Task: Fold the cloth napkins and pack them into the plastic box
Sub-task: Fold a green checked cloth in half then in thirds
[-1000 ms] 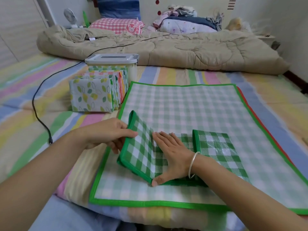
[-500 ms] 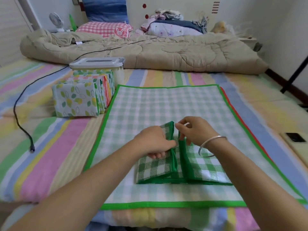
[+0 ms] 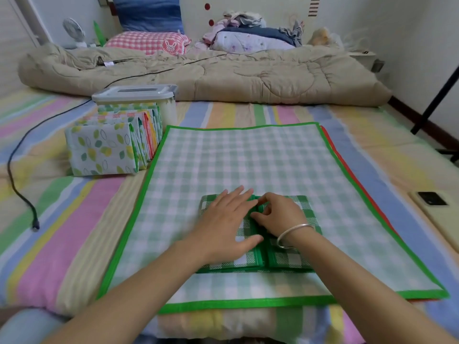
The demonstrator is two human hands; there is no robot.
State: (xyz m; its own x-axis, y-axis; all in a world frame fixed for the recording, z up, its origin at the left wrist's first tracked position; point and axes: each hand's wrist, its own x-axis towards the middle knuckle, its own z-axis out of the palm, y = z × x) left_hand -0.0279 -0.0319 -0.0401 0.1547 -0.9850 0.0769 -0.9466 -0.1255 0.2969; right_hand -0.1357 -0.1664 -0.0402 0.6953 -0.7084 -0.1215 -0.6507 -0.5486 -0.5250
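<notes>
Folding nearly done: left hand (image 3: 223, 227) flat on, right hand (image 3: 280, 214) pinching, a folded green gingham cloth napkin (image 3: 293, 259) near-centre on a pale checked mat (image 3: 248, 157). Next, likely: open the lidded translucent plastic box (image 3: 139, 95) past the mat's far-left corner.

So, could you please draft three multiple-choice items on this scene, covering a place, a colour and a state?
1. Where is the plastic box? A) behind the row of folded napkins B) on a shelf C) on a lap
2. What colour trims the checked napkin being folded? A) red B) green C) blue
3. How does the left hand lie on it? A) flat B) fisted C) lifted clear
Answers: 1 A, it stands just behind the row. 2 B, green edging shows along its folds. 3 A, straight fingers press it down.
</notes>
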